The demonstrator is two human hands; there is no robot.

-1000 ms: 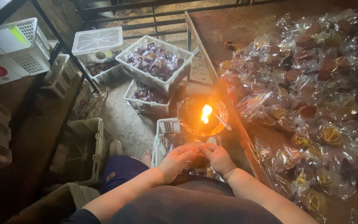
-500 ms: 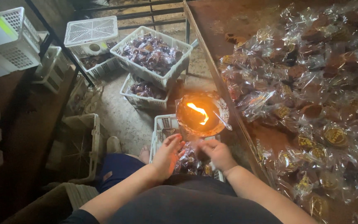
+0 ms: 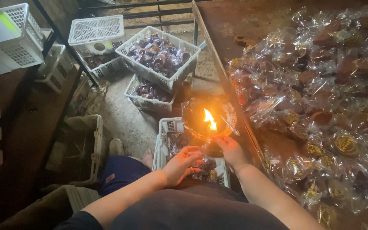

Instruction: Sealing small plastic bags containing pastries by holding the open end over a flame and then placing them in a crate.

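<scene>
**Hands at the flame, over the basket of wrapped sweets**

Right hand (image 3: pixel 231 150) sits just below the flame (image 3: pixel 210 120), fingers curled narrow; a bit of clear wrapper seems pinched at the fingertips, but it is too small and glare-washed to tell for sure. Left hand (image 3: pixel 183 164) is just beside it, fingers spread loosely and bent, palm down, hovering over the near basket (image 3: pixel 165 127); cannot tell if it holds anything. The two hands are near each other, not touching.

The flame burns in a shallow round dish (image 3: pixel 192 111) at the edge of the table (image 3: pixel 252 17), right above the right hand. The near basket is white plastic, on the floor between the person's knees and the table edge, with wrapped sweets inside, partly hidden by the hands.

The table on the right is covered with a big pile of sweets in clear wrappers (image 3: pixel 316 93), dark brown pieces, some with gold labels. Ahead on the floor, a tilted white basket full of dark wrapped sweets (image 3: pixel 160 53) rests on a lower basket (image 3: pixel 143 96), also partly filled. Further left is an upturned white basket (image 3: pixel 95 29), with more white baskets (image 3: pixel 20 30) stacked at the far left. An empty crate (image 3: pixel 86 145) stands beside the person's left leg.
</scene>
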